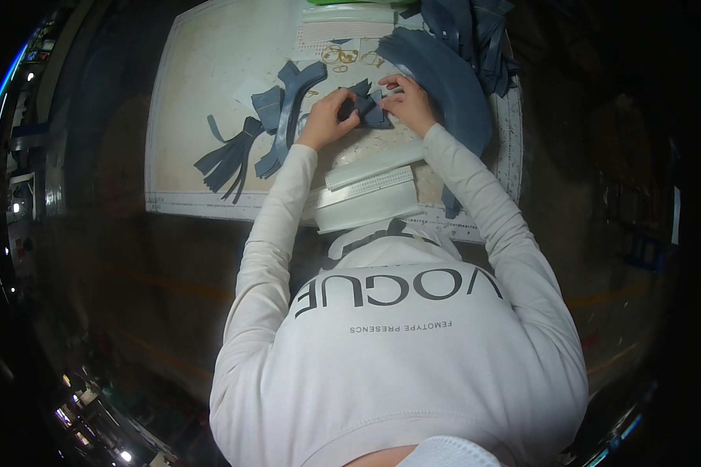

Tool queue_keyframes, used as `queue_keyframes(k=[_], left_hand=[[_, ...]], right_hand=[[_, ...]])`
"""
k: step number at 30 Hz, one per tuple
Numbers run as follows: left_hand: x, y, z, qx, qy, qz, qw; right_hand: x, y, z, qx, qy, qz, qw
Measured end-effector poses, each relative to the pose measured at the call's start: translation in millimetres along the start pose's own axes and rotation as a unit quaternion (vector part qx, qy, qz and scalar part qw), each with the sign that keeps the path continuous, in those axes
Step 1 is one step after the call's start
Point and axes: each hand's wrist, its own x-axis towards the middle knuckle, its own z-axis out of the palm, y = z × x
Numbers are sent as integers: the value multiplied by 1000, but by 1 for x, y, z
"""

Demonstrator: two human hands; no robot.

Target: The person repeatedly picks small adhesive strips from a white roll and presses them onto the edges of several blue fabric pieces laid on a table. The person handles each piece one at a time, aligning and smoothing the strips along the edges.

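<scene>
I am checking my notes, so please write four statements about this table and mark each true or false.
1. The left grip and right grip are both at the small, flat, dark-blue pieces. True.
2. The large, curved, blue sheet stack lies left of both grips. False: it lies mostly to the right.
3. A bundle of narrow, dark-blue strips lies left of the left grip. True.
4. The thin, yellow loops lie right of the right grip. False: they lie beyond both grips.

The white long-sleeved top [401, 366] bears large dark lettering [403, 290].
</scene>
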Motion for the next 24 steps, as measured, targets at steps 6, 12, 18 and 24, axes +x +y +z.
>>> queue_keyframes(k=[6, 12, 18, 24], left_hand=[[-2, 9, 2, 106, 9, 85, 991], [-2, 6, 7, 126, 17, 76, 989], [-3, -1, 8, 10, 46, -7, 999], [-6, -1, 5, 121, 23, 109, 986]], right_hand=[[-7, 1, 17, 17, -1, -49, 999], [0, -2, 6, -82, 59, -158, 982], [-4, -10, 5, 12, -69, -104, 992], [-5, -14, 14, -72, -99, -161, 979]])
